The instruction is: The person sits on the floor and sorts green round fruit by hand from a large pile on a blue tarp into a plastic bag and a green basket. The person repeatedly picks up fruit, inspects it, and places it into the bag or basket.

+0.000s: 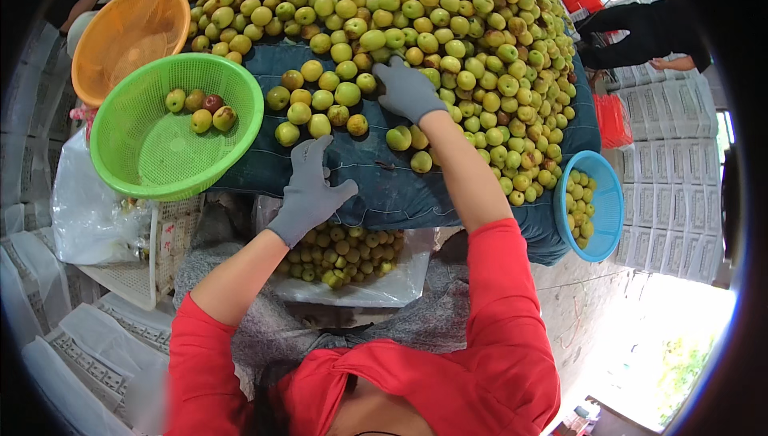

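A large heap of green-yellow fruits [456,28], which look like jujubes, covers most of the dark blue cloth [384,190] on the table before me. My right hand [408,91], in a grey glove, reaches to the near edge of the heap. Its fingertips are among the fruits, so any grip is hidden. Grey-gloved too, my left hand [315,187] hovers over the cloth's front edge, thumb and fingers apart, nothing visible in it. Just beyond its fingertips lies a loose group of fruits [322,99]. To the left, a green plastic basket [177,166] holds several fruits, some browned or reddish.
An orange basket [132,34] stands behind the green one. At the right edge hangs or stands a blue basket [609,214] with fruits. Below the table edge, a plastic-lined container [414,286] holds more fruits. Stacked crates [669,178] and another person [648,28] are at right.
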{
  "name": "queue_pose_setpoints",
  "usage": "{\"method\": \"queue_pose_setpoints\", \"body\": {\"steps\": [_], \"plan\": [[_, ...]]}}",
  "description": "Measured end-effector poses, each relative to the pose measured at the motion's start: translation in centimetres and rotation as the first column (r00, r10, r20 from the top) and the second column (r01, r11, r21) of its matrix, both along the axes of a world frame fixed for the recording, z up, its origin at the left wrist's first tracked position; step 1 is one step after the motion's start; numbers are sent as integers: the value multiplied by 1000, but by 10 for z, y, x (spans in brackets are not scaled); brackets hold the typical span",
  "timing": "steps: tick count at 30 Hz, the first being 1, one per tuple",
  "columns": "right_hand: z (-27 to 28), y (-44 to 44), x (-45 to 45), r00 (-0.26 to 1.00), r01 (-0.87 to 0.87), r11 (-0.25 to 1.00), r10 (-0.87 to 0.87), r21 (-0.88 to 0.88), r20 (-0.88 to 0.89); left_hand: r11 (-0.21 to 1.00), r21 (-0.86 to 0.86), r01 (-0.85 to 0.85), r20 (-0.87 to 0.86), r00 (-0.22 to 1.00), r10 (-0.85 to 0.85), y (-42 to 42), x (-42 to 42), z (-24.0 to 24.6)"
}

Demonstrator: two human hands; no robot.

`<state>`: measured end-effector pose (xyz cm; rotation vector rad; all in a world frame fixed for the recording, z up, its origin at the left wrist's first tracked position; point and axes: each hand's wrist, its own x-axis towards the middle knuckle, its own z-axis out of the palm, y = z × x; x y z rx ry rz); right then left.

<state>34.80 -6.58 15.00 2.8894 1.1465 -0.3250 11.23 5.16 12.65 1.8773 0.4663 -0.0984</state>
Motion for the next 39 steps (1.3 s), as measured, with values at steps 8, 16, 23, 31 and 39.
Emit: {"method": "queue_pose_setpoints", "body": {"steps": [8, 16, 23, 31, 39], "plan": [[16, -28, 15, 920, 186, 979, -142, 87, -366, 991, -122, -50, -87, 995, 40, 7, -6, 7], [-2, 10, 7, 946, 204, 910, -88, 361, -311, 993, -108, -40, -57, 998, 34, 6, -8, 7], [-8, 9, -8, 984, 15, 982, 19, 189, -176, 798, -585, -148, -116, 988, 98, 14, 1, 8], [6, -24, -62, 964, 106, 748, 83, 655, -252, 480, -865, -145, -27, 969, 244, 13, 18, 10], [74, -306, -214, 802, 573, 308, -403, 760, -441, 939, 308, -156, 556, 830, -44, 15, 63, -16]]}}
